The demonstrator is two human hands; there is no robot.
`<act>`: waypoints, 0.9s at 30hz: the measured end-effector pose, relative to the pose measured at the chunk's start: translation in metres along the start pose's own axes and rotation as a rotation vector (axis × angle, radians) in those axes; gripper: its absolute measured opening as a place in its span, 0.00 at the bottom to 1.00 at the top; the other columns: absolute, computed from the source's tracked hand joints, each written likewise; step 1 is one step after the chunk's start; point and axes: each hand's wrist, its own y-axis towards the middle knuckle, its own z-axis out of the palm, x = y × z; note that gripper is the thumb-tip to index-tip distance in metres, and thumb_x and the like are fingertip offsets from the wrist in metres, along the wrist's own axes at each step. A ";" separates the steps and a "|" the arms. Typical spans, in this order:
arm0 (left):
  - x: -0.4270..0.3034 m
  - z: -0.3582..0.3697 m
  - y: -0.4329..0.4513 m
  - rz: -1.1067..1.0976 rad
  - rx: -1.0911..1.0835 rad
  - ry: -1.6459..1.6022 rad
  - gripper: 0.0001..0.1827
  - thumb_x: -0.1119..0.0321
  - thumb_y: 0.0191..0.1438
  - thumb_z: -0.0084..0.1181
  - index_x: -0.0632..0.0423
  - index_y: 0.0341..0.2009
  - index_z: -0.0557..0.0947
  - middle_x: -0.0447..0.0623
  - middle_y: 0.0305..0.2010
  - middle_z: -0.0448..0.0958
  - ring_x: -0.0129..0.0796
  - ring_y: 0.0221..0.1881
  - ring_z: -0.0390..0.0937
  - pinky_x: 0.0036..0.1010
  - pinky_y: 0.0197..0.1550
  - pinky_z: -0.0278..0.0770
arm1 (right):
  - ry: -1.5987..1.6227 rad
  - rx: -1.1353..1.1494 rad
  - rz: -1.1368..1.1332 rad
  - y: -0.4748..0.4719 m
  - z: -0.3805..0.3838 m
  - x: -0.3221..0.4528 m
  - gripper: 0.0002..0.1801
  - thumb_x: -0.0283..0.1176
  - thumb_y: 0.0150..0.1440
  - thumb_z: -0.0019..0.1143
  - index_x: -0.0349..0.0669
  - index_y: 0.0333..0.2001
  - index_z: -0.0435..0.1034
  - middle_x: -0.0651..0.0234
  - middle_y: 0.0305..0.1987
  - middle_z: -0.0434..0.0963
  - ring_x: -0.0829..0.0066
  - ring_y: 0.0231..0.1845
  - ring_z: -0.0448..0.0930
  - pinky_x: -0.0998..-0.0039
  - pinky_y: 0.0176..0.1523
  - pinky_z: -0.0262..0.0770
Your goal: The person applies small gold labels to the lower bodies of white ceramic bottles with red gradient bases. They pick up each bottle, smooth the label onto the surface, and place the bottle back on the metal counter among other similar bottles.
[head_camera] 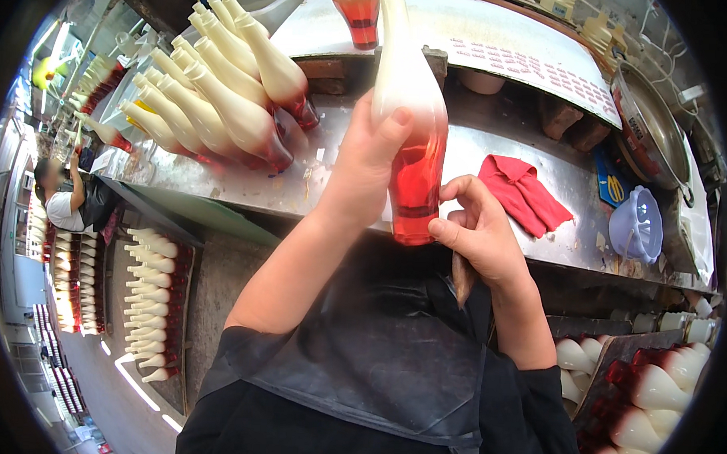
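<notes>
A glass bottle [423, 163], cream-white at the neck and shading to clear red at the base, tilts in front of me. My left hand [369, 158] wraps around its middle, thumb across the front. Near the bottle's lower right side is my right hand [483, 225], with the thumb and curled index finger touching the glass. From under that hand a flat, brown pointed tool [461, 278] sticks out downward; its upper end is hidden by the palm. To the right of the bottle, a folded red cloth [524, 193] lies on the metal worktable [316, 192].
Several similar bottles [223, 108] stand at the left, and another bottle [356, 16] at the back. Rows of small red decals lie on a white board [405, 60]. A metal pan [655, 123] and lilac bucket [637, 224] are right. Racked bottles [150, 303] flank me. A person [70, 199] works far left.
</notes>
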 end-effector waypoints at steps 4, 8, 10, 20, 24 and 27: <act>0.000 0.004 0.000 0.077 -0.037 0.105 0.41 0.55 0.62 0.66 0.60 0.68 0.58 0.54 0.58 0.72 0.34 0.56 0.74 0.32 0.60 0.74 | -0.228 -0.113 0.005 -0.004 0.009 0.009 0.20 0.26 0.54 0.72 0.40 0.45 0.66 0.74 0.35 0.74 0.92 0.22 0.68 0.86 0.26 0.61; -0.001 0.005 0.002 0.122 -0.044 0.177 0.45 0.59 0.58 0.71 0.61 0.69 0.55 0.55 0.59 0.71 0.34 0.59 0.72 0.31 0.62 0.73 | -0.327 -0.179 -0.127 0.000 0.016 0.005 0.20 0.26 0.54 0.73 0.39 0.43 0.66 0.78 0.27 0.72 0.93 0.20 0.66 0.86 0.23 0.58; -0.002 0.006 0.000 0.119 -0.054 0.192 0.46 0.59 0.58 0.71 0.61 0.69 0.55 0.55 0.59 0.70 0.34 0.59 0.72 0.31 0.62 0.73 | -0.293 -0.133 -0.116 0.002 0.011 0.000 0.19 0.26 0.55 0.72 0.39 0.43 0.66 0.77 0.30 0.73 0.93 0.21 0.68 0.86 0.24 0.60; -0.006 0.008 0.000 0.119 -0.042 0.174 0.48 0.60 0.57 0.71 0.62 0.70 0.54 0.56 0.60 0.70 0.36 0.59 0.73 0.32 0.62 0.74 | -0.160 -0.110 -0.116 0.007 0.002 -0.003 0.18 0.25 0.56 0.71 0.38 0.43 0.67 0.74 0.38 0.74 0.92 0.29 0.73 0.87 0.30 0.65; -0.004 0.011 -0.002 0.154 -0.042 0.260 0.49 0.60 0.55 0.73 0.63 0.70 0.54 0.58 0.60 0.71 0.37 0.60 0.74 0.32 0.62 0.74 | -0.334 -0.171 -0.168 0.009 0.008 0.004 0.19 0.26 0.55 0.73 0.38 0.43 0.67 0.74 0.37 0.73 0.93 0.25 0.69 0.87 0.26 0.61; -0.006 0.012 -0.004 0.166 -0.020 0.281 0.51 0.61 0.54 0.74 0.63 0.70 0.54 0.58 0.61 0.70 0.39 0.60 0.74 0.33 0.61 0.75 | -0.361 -0.162 -0.141 0.009 0.005 0.004 0.19 0.27 0.54 0.73 0.38 0.43 0.67 0.75 0.37 0.72 0.93 0.24 0.68 0.87 0.25 0.60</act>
